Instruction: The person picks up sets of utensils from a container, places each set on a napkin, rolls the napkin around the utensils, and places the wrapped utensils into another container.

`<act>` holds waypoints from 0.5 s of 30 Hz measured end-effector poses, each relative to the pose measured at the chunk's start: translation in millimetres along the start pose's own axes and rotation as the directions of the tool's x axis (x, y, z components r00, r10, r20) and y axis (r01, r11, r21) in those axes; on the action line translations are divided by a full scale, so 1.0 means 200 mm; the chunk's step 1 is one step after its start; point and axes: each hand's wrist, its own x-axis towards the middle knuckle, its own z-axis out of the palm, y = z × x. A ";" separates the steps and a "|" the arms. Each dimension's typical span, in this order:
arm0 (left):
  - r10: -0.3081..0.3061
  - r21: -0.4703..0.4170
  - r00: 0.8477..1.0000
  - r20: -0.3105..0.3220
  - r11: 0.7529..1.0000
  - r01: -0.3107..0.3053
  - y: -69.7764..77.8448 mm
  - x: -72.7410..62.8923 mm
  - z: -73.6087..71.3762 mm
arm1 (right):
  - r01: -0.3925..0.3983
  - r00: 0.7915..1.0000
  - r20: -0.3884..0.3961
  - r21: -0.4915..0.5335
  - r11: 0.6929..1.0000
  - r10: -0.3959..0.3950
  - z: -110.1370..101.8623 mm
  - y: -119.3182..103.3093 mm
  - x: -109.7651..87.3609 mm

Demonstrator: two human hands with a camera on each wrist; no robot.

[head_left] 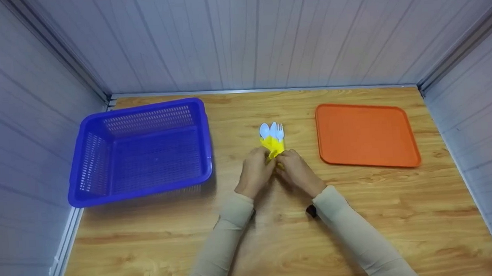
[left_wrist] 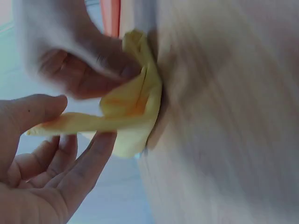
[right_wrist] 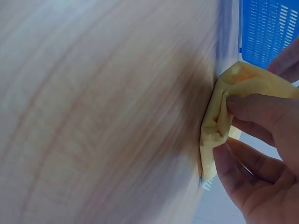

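Note:
A yellow napkin [head_left: 273, 145] lies around a white spoon [head_left: 264, 130], a white knife [head_left: 273, 129] and a white fork [head_left: 280, 132]. Their heads stick out side by side at the far end, and the handles are hidden. My left hand [head_left: 254, 171] pinches a raised flap of the napkin [left_wrist: 93, 123] between thumb and fingers in the left wrist view. Close beside it, my right hand [head_left: 299, 172] pinches a folded part of the napkin [right_wrist: 219, 114] near the tabletop. Just the fork's tines [right_wrist: 207, 185] peek out below the napkin in the right wrist view.
To the left stands a blue perforated basket [head_left: 158, 159]. An orange tray [head_left: 368, 136] lies flat on the right. Both are on the wooden table [head_left: 277, 245], which panelled walls [head_left: 257, 36] enclose at the back and sides.

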 end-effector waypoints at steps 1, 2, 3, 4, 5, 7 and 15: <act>0.014 0.014 1.000 -0.011 1.000 -0.014 0.00 0.00 0.01 | 0.005 1.000 -0.004 -0.002 1.000 -0.005 0.00 0.00 0.00; 0.026 0.025 0.999 -0.024 0.999 -0.026 0.01 -0.01 0.02 | 0.006 1.000 -0.004 -0.001 1.000 -0.006 0.00 0.00 0.00; 0.034 0.030 0.999 -0.033 0.999 -0.033 0.01 -0.01 0.03 | 0.001 1.000 -0.005 0.007 1.000 -0.001 0.00 0.01 0.00; 0.044 0.033 0.998 -0.043 0.999 -0.042 0.01 -0.02 0.04 | -0.007 1.000 -0.003 0.025 1.000 0.007 0.00 0.01 0.00; 0.053 0.036 0.997 -0.052 0.998 -0.051 0.01 -0.02 0.05 | -0.020 1.000 0.000 0.049 0.999 0.020 0.00 0.02 0.00; 0.073 0.039 0.996 -0.059 0.997 -0.071 0.00 -0.03 0.07 | -0.064 0.998 0.014 0.114 0.991 0.063 -0.01 0.04 0.00; 0.106 0.108 0.994 0.001 0.988 -0.106 -0.02 -0.07 0.15 | -0.288 0.957 0.152 0.453 0.844 0.245 -0.07 0.12 -0.05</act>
